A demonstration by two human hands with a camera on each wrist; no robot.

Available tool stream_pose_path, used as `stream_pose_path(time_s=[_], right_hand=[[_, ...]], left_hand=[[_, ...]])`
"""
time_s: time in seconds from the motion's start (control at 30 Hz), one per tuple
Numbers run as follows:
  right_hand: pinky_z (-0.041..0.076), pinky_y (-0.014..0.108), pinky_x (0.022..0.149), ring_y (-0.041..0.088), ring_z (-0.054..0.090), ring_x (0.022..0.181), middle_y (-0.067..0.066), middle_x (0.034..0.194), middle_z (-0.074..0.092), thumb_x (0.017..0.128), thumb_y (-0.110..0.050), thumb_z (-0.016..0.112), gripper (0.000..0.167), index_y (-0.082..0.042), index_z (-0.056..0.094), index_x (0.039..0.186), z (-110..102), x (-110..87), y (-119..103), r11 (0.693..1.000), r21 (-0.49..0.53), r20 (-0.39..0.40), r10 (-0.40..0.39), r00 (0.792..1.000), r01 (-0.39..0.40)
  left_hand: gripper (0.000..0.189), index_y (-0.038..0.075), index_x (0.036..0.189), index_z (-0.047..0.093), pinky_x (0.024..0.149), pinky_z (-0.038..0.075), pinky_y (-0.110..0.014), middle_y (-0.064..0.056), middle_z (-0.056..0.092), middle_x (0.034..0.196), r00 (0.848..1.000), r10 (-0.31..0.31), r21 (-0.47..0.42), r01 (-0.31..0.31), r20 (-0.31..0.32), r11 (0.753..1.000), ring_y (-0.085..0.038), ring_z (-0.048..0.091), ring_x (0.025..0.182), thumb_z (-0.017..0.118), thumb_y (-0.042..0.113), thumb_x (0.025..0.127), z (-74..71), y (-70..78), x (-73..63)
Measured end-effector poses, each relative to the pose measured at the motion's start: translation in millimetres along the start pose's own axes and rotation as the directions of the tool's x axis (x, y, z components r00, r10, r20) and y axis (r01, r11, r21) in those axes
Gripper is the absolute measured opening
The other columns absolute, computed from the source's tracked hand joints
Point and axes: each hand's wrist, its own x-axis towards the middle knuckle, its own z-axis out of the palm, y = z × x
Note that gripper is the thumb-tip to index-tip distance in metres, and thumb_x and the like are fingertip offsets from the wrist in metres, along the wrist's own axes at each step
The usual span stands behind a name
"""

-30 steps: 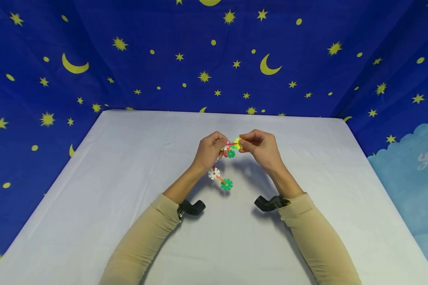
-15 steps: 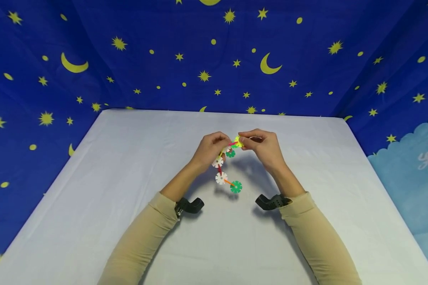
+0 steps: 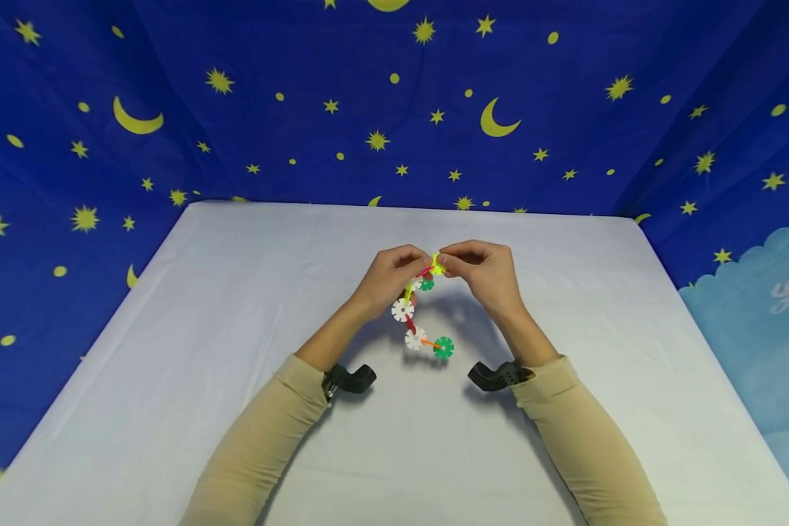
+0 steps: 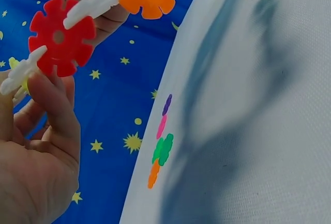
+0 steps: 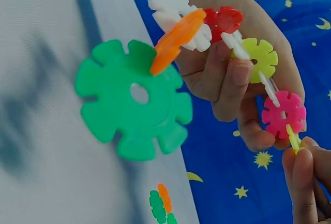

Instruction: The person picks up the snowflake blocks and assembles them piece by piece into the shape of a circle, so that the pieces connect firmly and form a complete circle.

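Observation:
A chain of notched plastic snowflake discs hangs between my two hands above the white table. My left hand [image 3: 388, 277] pinches the chain at its upper end, by a pink disc [image 5: 283, 114]. My right hand [image 3: 486, 270] pinches a yellow disc [image 3: 438, 264], whose edge meets the pink one. Below the left fingers, the chain runs on through another yellow disc [image 5: 262, 58], a red disc [image 4: 62, 38], white discs [image 3: 403, 310] and an orange disc [image 5: 177, 40]. A green disc [image 5: 116, 113] forms its free lower end.
Several loose discs lie on the white tablecloth [image 3: 289, 292] beyond the hands: purple [image 4: 167, 104], pink [image 4: 162, 127], orange [image 4: 153, 174], and green [image 4: 165, 150]. A blue curtain [image 3: 329, 131] with stars and moons stands behind the table's far edge.
The hanging lower part of the chain has swung to the right, bringing more white discs into sight below the left hand. Both hands have drawn slightly closer together at the pink and yellow discs.

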Motion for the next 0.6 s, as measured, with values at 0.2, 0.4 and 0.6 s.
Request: stream_pose_path(time_s=[0.2, 0.4, 0.6], right_hand=[[0.056, 0.037, 0.070, 0.035, 0.065, 0.076, 0.020, 0.094, 0.068, 0.091, -0.009, 0.068, 0.019, 0.007, 0.070, 0.101, 2, -4.5, -17, 1.000, -0.007, 0.007, 0.009, 1.000, -0.009], [0.056, 0.033, 0.069, 0.031, 0.064, 0.085, 0.026, 0.099, 0.065, 0.093, -0.011, 0.064, 0.020, 0.005, 0.068, 0.105, -4, -2.8, -14, 0.995, -0.067, -0.017, 0.069, 0.997, -0.070], [0.055, 0.036, 0.071, 0.031, 0.062, 0.090, 0.018, 0.103, 0.066, 0.092, -0.013, 0.066, 0.022, 0.000, 0.068, 0.110, -20, 8.6, 24, 0.978, -0.164, -0.040, 0.128, 0.991, -0.133]], left_hand=[[0.023, 0.004, 0.101, 0.066, 0.043, 0.048, -0.035, -0.013, 0.063, 0.088, 0.999, 0.036, 0.025, -0.036, 0.000, 0.999, -0.022, 0.048, 0.043, 0.055, 0.023, 0.100, -1.2, 1.7, -1.1], [0.021, 0.003, 0.096, 0.068, 0.053, 0.047, -0.031, -0.009, 0.062, 0.087, 0.994, 0.087, 0.101, -0.081, -0.065, 0.992, -0.019, 0.050, 0.056, 0.055, 0.021, 0.099, -1.7, 0.8, 0.3], [0.021, -0.005, 0.097, 0.066, 0.064, 0.045, -0.028, -0.015, 0.062, 0.089, 0.995, 0.077, 0.107, -0.070, -0.065, 0.992, -0.015, 0.050, 0.067, 0.054, 0.012, 0.099, 0.7, 21.7, -8.8]])
